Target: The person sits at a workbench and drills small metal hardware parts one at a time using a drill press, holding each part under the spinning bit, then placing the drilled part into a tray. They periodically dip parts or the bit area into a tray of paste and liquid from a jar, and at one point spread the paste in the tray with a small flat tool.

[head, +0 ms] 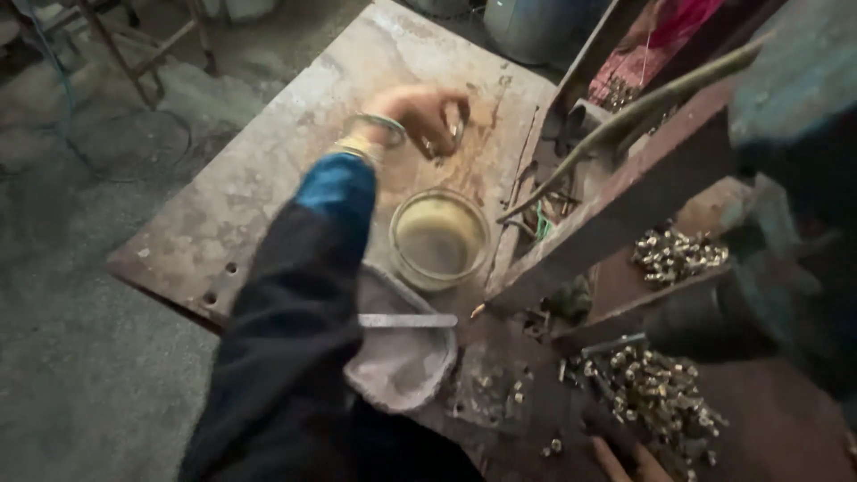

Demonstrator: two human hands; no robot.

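left fingers curled, above glass bowl

A worn, stained metal plate serves as the bench top, running from the frame's top centre to the lower middle, over a grey concrete floor. On it sit a round glass bowl at centre, a dented grey tray below it, and small brass parts heaped at lower right.

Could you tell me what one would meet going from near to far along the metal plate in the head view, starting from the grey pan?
Grey pan with a flat metal strip across it → round glass bowl → left hand, wearing bangles, reaching out over the plate.
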